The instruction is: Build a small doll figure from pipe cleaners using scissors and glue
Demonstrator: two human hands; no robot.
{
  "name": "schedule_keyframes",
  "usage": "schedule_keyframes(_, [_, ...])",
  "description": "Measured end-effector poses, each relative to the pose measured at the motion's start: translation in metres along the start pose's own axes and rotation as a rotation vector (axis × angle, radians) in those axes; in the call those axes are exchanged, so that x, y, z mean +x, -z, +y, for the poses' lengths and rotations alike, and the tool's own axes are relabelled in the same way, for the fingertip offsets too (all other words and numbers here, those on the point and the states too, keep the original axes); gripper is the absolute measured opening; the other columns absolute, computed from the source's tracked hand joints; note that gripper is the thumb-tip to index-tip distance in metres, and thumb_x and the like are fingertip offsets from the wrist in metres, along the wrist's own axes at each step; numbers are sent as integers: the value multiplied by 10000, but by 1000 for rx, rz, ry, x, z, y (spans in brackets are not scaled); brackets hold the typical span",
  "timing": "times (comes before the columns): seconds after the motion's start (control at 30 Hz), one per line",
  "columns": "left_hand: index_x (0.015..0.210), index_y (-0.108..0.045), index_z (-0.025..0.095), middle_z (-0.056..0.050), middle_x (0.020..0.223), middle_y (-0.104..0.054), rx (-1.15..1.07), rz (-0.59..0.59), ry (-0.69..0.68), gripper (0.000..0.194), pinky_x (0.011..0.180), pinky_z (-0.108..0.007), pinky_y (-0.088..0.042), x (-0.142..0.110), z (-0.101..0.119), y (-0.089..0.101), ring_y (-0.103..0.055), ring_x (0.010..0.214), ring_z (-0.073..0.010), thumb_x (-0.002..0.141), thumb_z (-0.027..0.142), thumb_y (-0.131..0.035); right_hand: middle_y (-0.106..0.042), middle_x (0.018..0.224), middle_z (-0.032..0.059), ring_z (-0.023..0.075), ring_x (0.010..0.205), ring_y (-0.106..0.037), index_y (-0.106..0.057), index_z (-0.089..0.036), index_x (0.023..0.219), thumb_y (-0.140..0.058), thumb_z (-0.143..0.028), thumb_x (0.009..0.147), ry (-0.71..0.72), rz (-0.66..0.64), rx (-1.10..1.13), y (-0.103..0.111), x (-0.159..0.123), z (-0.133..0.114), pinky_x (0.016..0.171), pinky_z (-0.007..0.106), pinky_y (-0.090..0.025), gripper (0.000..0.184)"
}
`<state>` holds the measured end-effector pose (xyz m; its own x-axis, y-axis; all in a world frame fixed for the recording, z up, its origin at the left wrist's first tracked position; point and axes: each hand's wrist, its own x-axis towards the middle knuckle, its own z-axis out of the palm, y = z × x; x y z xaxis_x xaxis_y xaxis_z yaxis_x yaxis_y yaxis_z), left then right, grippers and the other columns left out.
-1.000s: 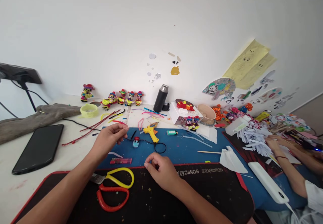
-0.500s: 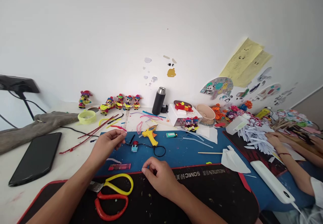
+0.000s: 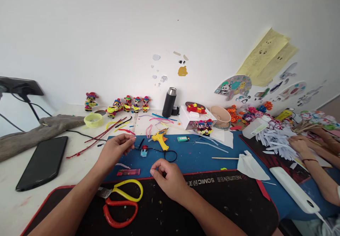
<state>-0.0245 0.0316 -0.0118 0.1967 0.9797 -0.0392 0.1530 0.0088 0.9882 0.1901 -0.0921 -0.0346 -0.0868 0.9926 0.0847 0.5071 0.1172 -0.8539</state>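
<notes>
My left hand (image 3: 115, 151) hovers over the blue mat (image 3: 202, 151) with thumb and fingers pinched on something thin that I cannot make out. A small blue and red figure (image 3: 144, 152) lies just right of those fingertips. My right hand (image 3: 170, 177) rests at the edge of the black mat (image 3: 212, 207), fingers curled in a loose pinch; what they hold is hidden. A yellow glue gun (image 3: 160, 139) with a black cord (image 3: 170, 156) lies just beyond both hands. Scissors with a yellow and a red handle (image 3: 120, 202) lie on the black mat below my left hand.
A dark tablet (image 3: 42, 162) lies at the left. Pipe-cleaner figurines (image 3: 127, 104), a black flask (image 3: 169, 102), a white box (image 3: 192, 119) and loose pipe cleaners (image 3: 101, 135) line the back. Another person's hands (image 3: 300, 144) work on paper strips at the right, near a white power strip (image 3: 293, 190).
The view has shifted slightly. Both hands stay in nearly the same place, with the right hand a little closer to the cord loop.
</notes>
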Motion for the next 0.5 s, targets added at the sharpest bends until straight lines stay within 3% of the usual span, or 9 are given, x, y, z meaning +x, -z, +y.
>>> schedule_keyframes(0.5, [807, -698, 197, 10, 629, -671, -87, -27, -2, 437, 514, -251, -435, 1, -5, -2, -522, 535, -136, 715, 606, -822, -503, 578, -60, 131, 530, -472, -659, -219, 899, -610, -341, 964, -18, -7, 41, -12, -1, 2, 564, 264, -341, 148])
